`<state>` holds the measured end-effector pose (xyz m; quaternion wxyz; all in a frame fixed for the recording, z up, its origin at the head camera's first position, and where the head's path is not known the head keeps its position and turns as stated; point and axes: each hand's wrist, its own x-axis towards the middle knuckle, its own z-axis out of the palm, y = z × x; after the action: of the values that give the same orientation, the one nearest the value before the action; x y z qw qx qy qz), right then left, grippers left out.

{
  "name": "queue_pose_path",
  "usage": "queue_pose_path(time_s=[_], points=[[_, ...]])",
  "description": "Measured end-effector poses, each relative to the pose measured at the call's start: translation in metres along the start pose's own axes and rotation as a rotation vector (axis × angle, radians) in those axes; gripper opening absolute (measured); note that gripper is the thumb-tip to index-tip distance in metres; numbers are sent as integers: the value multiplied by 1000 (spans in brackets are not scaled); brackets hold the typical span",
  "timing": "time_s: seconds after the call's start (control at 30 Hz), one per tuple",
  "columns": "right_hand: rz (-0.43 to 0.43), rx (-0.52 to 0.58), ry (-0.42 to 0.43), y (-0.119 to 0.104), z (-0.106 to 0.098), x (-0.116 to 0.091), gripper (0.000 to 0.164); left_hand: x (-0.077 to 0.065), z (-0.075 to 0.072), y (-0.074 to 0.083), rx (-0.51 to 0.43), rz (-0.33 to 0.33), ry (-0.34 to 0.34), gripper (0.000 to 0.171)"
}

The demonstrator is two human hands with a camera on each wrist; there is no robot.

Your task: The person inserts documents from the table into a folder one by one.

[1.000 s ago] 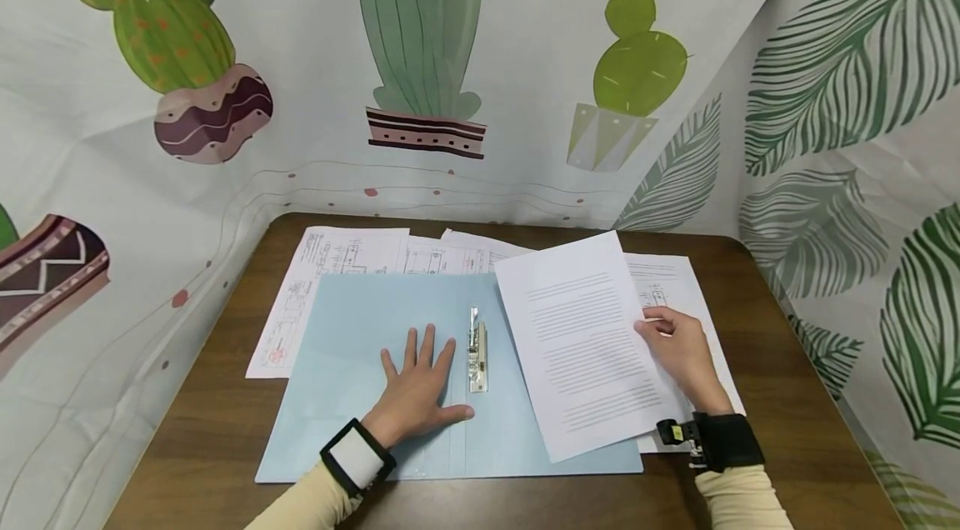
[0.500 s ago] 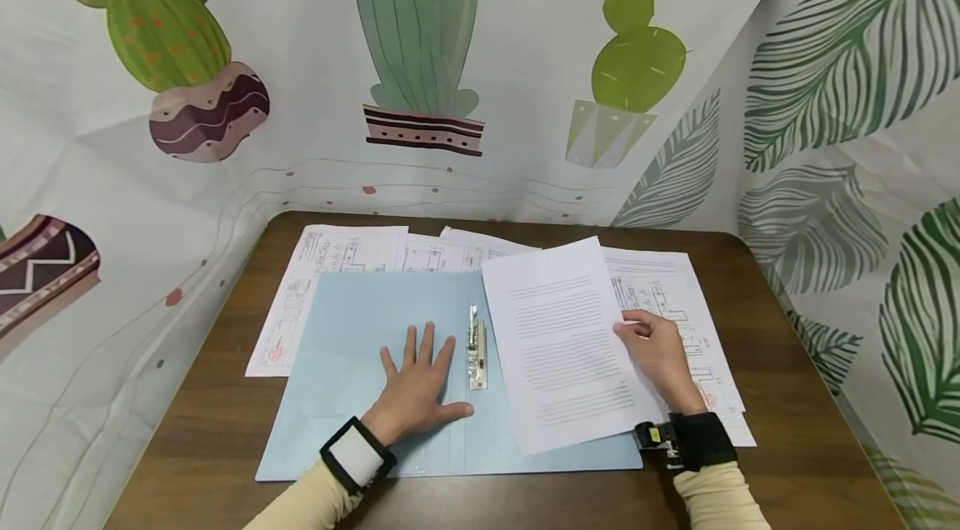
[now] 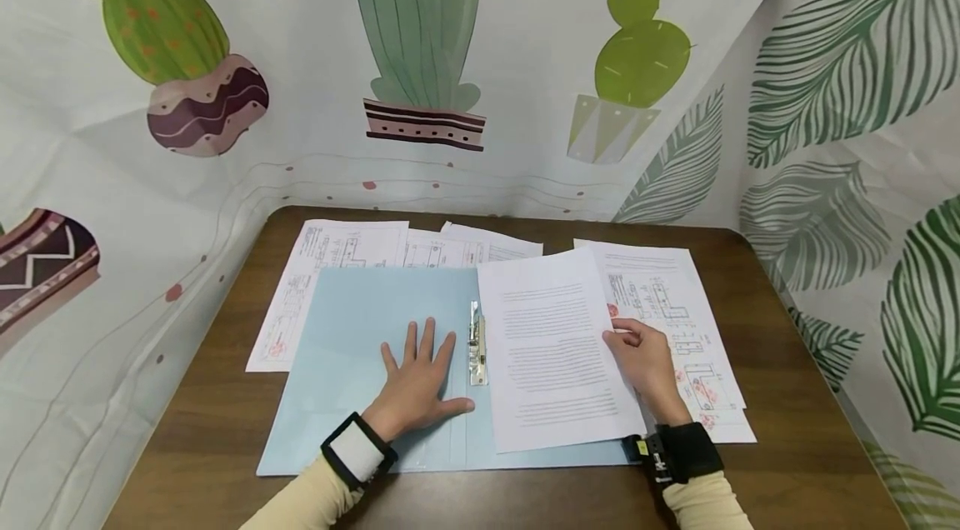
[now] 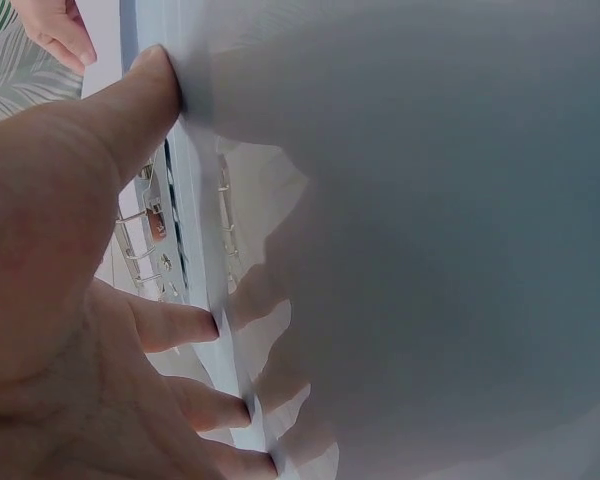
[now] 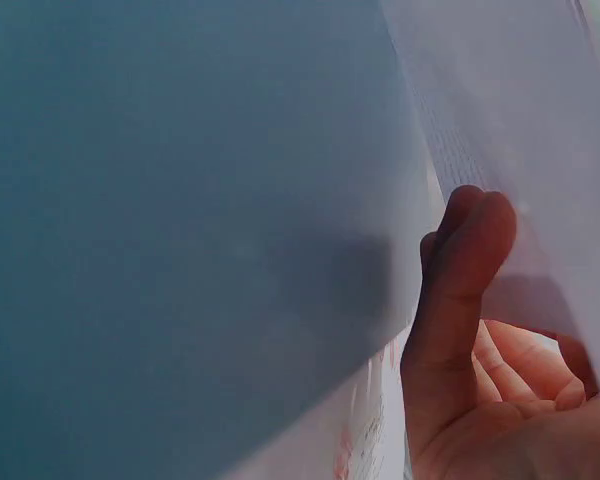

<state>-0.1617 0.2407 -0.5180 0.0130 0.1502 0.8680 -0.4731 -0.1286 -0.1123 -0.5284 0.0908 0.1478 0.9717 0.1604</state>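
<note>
Fingers of the right hand (image 3: 647, 361) pinch white printed paper (image 3: 557, 351) by its right edge, right of centre in frame, over the light-blue plastic folder (image 3: 358, 309); the left hand (image 3: 416, 394) lies there, fingers spread, lower centre. Placement seems underway; next likely calls for aligning with the silver metal clip (image 3: 479, 351).

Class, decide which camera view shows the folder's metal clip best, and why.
The head view: the metal clip lies in plain sight from above, beside the left hand. The left wrist view catches only part, past that hand; the right wrist view shows none.
</note>
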Motion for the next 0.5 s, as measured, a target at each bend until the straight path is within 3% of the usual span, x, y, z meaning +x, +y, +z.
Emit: queue_pose_path(time_s=[0.5], points=[[34, -46, 20, -2, 10, -14, 35, 0, 0, 0, 14, 3, 5, 111]])
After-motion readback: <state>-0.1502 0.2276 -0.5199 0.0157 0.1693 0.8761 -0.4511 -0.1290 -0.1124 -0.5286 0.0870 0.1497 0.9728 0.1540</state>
